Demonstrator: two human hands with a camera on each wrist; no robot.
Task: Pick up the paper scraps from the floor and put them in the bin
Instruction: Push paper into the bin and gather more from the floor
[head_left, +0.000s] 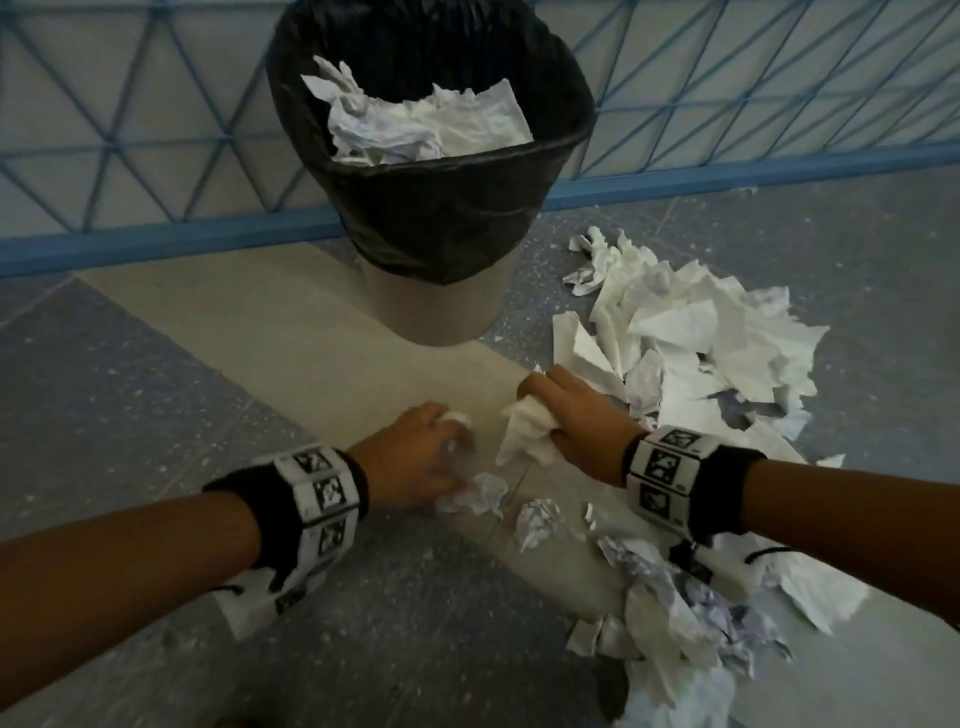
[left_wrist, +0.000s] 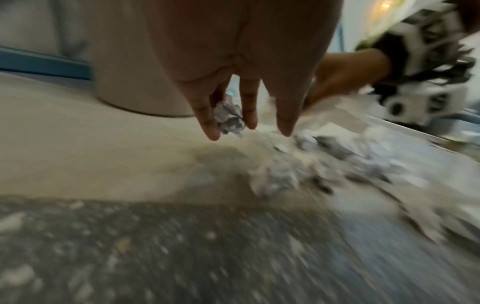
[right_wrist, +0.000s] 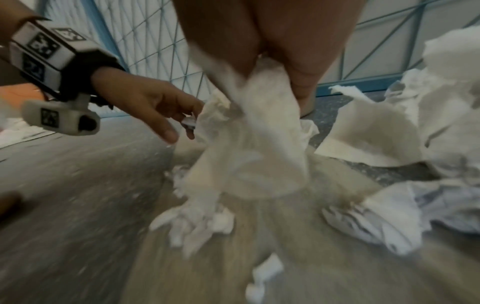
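Observation:
A beige bin (head_left: 441, 312) lined with a black bag stands ahead, with white paper (head_left: 426, 124) heaped inside. My left hand (head_left: 421, 457) hovers low over the floor and pinches a small crumpled scrap (left_wrist: 230, 117) between its fingers. My right hand (head_left: 571, 410) grips a large white tissue-like scrap (head_left: 527, 431) that hangs down from the fist (right_wrist: 249, 144). Both hands are just in front of the bin's base. Two crumpled balls (head_left: 540, 519) lie on the floor below the hands.
A big pile of torn white paper (head_left: 691, 338) lies right of the bin, and more crumpled scraps (head_left: 675, 613) trail toward me under my right forearm. A blue metal railing (head_left: 156, 239) runs behind the bin. The floor to the left is grey speckled tile.

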